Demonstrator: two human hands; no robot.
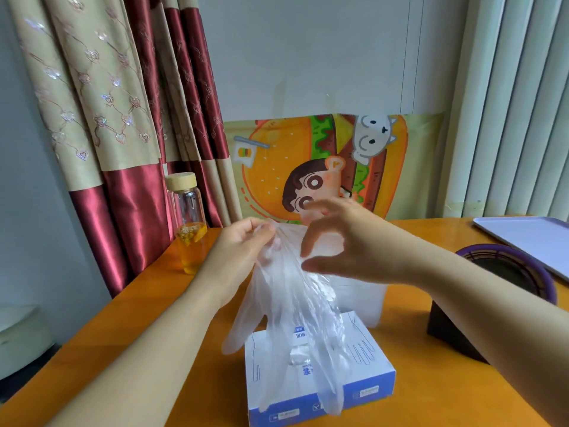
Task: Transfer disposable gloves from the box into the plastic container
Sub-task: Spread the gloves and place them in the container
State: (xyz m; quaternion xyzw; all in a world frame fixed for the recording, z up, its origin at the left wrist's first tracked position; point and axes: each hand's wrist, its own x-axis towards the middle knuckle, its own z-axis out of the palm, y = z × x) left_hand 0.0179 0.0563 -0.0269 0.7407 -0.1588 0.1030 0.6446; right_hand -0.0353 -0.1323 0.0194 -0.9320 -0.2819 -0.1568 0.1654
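A clear disposable glove (295,306) hangs in the air above the white and blue glove box (366,374), its fingers dangling down over the box's slot. My left hand (243,245) pinches the glove's cuff at the top. My right hand (341,241) hovers just to the right of the cuff, thumb and fingers spread apart, holding nothing. A clear plastic container (366,300) stands on the table behind the box, partly hidden by the glove and my right hand.
On the orange table (172,306) a glass bottle (187,223) with yellow liquid stands at the back left. A dark purple-rimmed object (505,272) sits at the right, a pale tray (529,238) beyond it. Curtains and a cartoon poster lie behind.
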